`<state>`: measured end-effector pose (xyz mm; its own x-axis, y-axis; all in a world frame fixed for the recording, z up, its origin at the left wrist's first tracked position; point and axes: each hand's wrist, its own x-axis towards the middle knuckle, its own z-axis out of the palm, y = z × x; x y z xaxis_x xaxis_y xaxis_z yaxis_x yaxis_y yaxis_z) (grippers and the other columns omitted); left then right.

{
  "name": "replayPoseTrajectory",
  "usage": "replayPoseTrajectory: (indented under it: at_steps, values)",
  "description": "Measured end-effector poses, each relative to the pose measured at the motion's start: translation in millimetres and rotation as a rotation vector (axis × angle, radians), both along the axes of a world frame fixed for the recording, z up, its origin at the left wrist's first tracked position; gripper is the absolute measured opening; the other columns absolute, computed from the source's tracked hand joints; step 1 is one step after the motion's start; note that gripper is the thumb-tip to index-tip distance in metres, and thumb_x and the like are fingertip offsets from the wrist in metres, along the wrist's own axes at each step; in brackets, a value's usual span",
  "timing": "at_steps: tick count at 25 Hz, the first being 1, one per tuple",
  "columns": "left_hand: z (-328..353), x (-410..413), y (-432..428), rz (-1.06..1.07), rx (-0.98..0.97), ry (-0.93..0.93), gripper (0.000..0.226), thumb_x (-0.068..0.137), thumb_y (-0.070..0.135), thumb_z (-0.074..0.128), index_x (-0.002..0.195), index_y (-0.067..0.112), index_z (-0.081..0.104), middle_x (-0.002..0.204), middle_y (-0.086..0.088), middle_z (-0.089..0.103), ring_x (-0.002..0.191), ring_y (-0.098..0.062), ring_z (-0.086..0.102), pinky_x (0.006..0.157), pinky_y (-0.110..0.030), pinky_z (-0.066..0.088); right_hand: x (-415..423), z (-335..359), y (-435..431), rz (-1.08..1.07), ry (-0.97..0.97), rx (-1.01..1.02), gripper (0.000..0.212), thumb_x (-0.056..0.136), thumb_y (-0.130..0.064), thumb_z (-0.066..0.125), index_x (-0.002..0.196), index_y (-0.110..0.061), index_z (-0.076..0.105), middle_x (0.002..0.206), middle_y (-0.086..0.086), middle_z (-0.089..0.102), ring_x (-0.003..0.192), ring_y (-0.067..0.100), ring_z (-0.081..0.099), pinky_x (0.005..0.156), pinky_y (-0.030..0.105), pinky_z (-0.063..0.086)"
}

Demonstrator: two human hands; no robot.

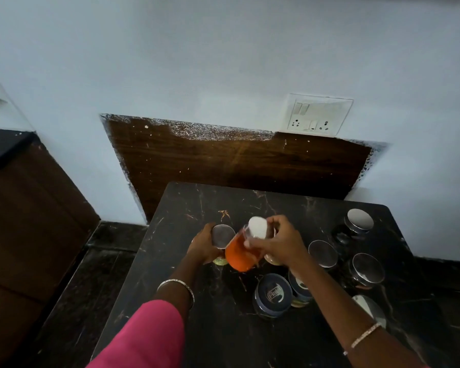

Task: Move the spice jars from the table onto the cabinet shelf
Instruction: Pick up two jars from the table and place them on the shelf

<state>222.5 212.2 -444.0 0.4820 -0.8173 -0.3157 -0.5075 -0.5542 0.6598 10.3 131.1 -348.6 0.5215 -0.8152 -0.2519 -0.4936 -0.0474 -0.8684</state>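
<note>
Grips tilted white-capped jar of orange powder point(239, 254) in right hand point(282, 244), clasps steel-lidded jar point(222, 235) left of it in left hand point(202, 247), likely shelving both together.

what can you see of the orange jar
The orange jar is a clear container, plastic or glass, filled most of the way with orange powder and closed by a white cap. It is tilted, cap up and away from the person, over the dark table. The right hand grips it near the cap. Whether its base touches the table cannot be told.
</note>
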Motion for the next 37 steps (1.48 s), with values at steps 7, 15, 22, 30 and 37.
replayPoseTrajectory:
  at_steps: [7, 15, 22, 30, 37]
  values:
    - [-14, -2, -3, 0.122, -0.092, 0.148, 0.073, 0.068, 0.032, 0.089, 0.128, 0.024, 0.047, 0.119, 0.002, 0.059, 0.104, -0.017, 0.056, 0.085, -0.036, 0.053, -2, 52, -19, -0.141, -0.421, 0.314, 0.079, 0.061, -0.046, 0.087, 0.129, -0.017, 0.062, 0.121, 0.008, 0.072, 0.109, 0.026, 0.071, 0.074, 0.029, 0.058]
    - [58, 1, 6, 0.349, -0.416, 0.893, 0.074, 0.053, 0.049, 0.088, 0.117, 0.034, 0.053, 0.125, -0.011, 0.062, 0.109, -0.029, 0.067, 0.072, -0.038, 0.059, 8, 71, -16, -0.343, -0.671, 0.593, 0.074, 0.051, -0.048, 0.093, 0.116, -0.023, 0.066, 0.099, 0.01, 0.081, 0.087, 0.029, 0.079, 0.07, 0.048, 0.062]
    - [116, 0, 6, 0.382, -0.301, 1.217, 0.102, 0.043, 0.063, 0.092, 0.131, 0.02, 0.062, 0.126, -0.021, 0.067, 0.115, -0.042, 0.065, 0.09, -0.063, 0.053, -2, 75, -16, -0.379, -0.631, 0.839, 0.089, 0.053, -0.063, 0.091, 0.127, -0.026, 0.06, 0.113, 0.025, 0.075, 0.093, 0.045, 0.075, 0.084, 0.063, 0.055]
    - [150, -26, 9, 0.305, -0.323, 1.383, 0.101, 0.042, 0.053, 0.097, 0.128, 0.014, 0.063, 0.113, -0.025, 0.073, 0.099, -0.044, 0.072, 0.093, -0.065, 0.049, -34, 87, -16, -0.205, -0.747, 1.011, 0.095, 0.055, -0.063, 0.09, 0.133, -0.017, 0.061, 0.124, 0.027, 0.069, 0.11, 0.046, 0.068, 0.096, 0.063, 0.049]
    - [188, -76, -2, 0.196, -0.539, 1.215, 0.103, 0.047, 0.007, 0.096, 0.139, 0.011, 0.05, 0.133, -0.03, 0.061, 0.109, -0.043, 0.068, 0.082, -0.058, 0.055, -80, 124, -33, -0.099, -0.781, 0.746, 0.113, 0.021, -0.012, 0.104, 0.125, -0.015, 0.058, 0.105, 0.019, 0.078, 0.112, 0.039, 0.066, 0.085, 0.059, 0.056]
